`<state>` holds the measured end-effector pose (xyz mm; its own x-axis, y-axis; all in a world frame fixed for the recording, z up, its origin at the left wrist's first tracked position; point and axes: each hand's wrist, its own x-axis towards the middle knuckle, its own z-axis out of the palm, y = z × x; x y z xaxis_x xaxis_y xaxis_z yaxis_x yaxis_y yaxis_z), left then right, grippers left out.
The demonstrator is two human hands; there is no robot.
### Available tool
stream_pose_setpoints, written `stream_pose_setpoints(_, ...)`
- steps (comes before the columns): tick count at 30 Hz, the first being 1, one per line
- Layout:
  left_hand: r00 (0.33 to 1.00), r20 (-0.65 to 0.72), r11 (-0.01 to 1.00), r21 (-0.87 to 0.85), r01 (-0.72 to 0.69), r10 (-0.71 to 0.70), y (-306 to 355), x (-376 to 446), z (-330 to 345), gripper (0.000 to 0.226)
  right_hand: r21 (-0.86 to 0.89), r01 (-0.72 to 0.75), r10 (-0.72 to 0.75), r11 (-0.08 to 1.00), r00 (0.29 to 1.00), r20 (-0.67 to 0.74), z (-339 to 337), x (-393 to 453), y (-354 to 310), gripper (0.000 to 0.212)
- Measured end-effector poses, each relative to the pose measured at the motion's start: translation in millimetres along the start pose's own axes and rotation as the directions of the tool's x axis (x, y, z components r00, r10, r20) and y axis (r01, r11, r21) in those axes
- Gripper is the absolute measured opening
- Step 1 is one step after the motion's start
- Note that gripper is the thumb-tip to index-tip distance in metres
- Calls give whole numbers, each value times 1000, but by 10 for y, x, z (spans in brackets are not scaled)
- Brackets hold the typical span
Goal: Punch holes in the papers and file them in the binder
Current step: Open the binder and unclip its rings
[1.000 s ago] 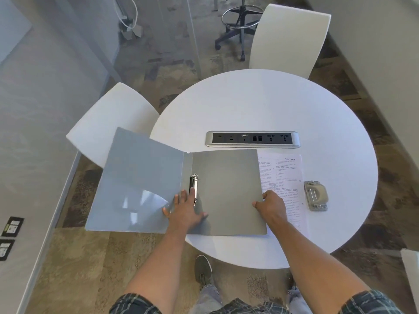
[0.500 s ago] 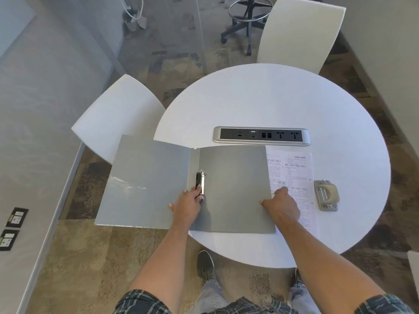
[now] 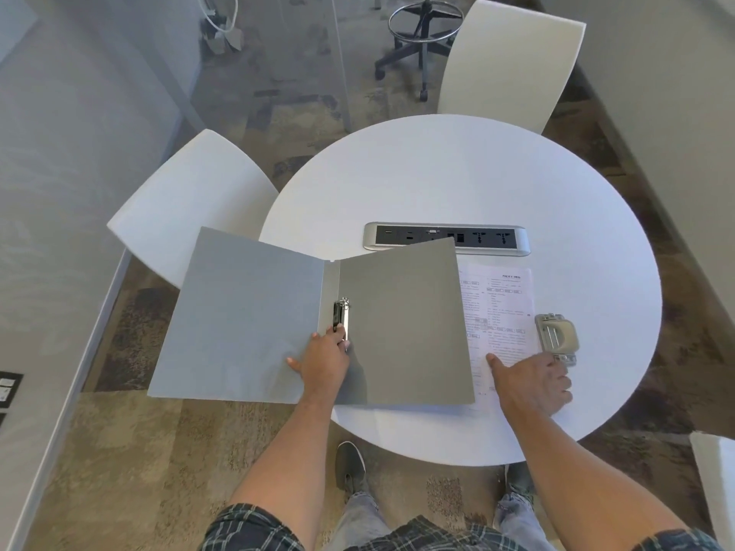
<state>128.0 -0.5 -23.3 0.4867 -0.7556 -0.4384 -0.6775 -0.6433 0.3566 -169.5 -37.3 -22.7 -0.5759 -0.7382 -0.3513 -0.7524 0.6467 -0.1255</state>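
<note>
A grey binder (image 3: 401, 324) lies open on the white round table (image 3: 457, 180), its left cover hanging past the table's edge. My left hand (image 3: 324, 361) rests on the lower end of the metal ring clip (image 3: 342, 318) at the spine, fingers touching the clip. Printed papers (image 3: 503, 308) lie to the right of the binder, partly under its right cover. My right hand (image 3: 531, 381) lies flat on the lower part of the papers, fingers spread. A grey hole punch (image 3: 556, 338) sits just right of the papers, close to my right fingertips.
A silver power-socket strip (image 3: 445, 238) is set into the table behind the binder. White chairs stand at the far left (image 3: 191, 204) and far right (image 3: 509, 61), and a stool base (image 3: 421, 45) stands on the carpet beyond. My feet are under the table's near edge.
My right hand left the binder's right edge and slid right onto the papers. My left hand moved up to the ring clip. The binder's right cover has tilted slightly.
</note>
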Motion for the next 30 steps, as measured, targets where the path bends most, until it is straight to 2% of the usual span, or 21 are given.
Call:
stream_pose_setpoints(4,1000,8,1000,16,22,-22,95,-95,-104,34,45,-45,43,998,998,55,-18,64,-56,101)
stream_pose_setpoints(7,999,27,999,24,21,-22,124,-114,-110,33,141,-110,93,984,988,123,-5,188,-46,98)
stream_pose_setpoints(13,999,10,997,66,34,-34,61,-12,6,30,270,-109,36,957,965,260,-23,353,54,63)
stream_pose_setpoints(18,999,7,995,86,40,-41,60,39,51,29,345,9,-69,938,984,162,-92,336,50,25)
stream_pose_setpoints(21,1000,-19,988,152,23,-20,52,36,91,30,239,3,-25,971,996,90,-162,312,29,32)
stream_pose_setpoints(23,999,-30,970,240,-36,44,25,47,125,31,152,49,-40,987,997,-65,-152,270,-28,48)
stream_pose_setpoints(25,995,-40,954,289,-81,97,1,54,143,31,205,286,-228,936,937,-265,-116,176,-166,55)
stream_pose_setpoints(26,993,-38,948,303,-95,112,-15,75,158,31,275,441,-360,854,883,-300,-81,100,-269,52)
stream_pose_setpoints(28,992,-25,943,312,-113,127,-36,85,173,32,442,627,-618,642,764,-185,37,-92,-528,38)
stream_pose_setpoints(30,993,-3,958,262,-114,119,-59,114,193,33,488,707,-818,513,574,28,181,-341,-804,37)
